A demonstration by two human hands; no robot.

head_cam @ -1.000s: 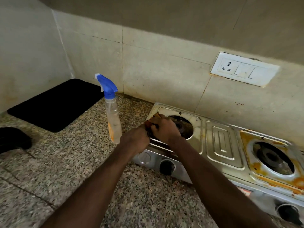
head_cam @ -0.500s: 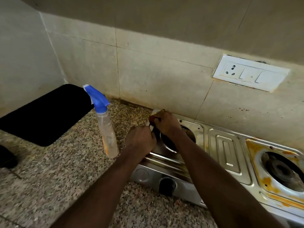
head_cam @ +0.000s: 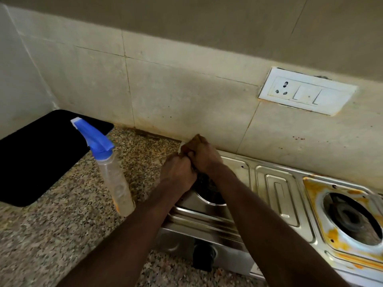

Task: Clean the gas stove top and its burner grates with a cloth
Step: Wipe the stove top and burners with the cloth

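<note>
Both hands sit at the back left corner of the stove, right next to the wall.

The left hand is curled into a fist, knuckles up, over the rim of the left burner hole. Can't tell what it has hold of, if anything.

The right hand is a bit further back, touching the left one. Its fingers are bent tight too. A small pale bit, prob. the cloth, peeks out by its fingertips at the stove's corner. The rest of it is hidden, so can't say for sure how it's gripped.

The stove is shiny metal w/ a ribbed plate in the middle. The right burner has orange-yellow stains all round it. No grates show on either burner. A black knob sits on the front, under the arms.

A spray bottle w/ a blue top stands upright on the speckled counter, just left of the stove, near the left arm but not touching it. Behind it lies a black mat. A white socket plate is on the wall, above the stove's right half.
</note>
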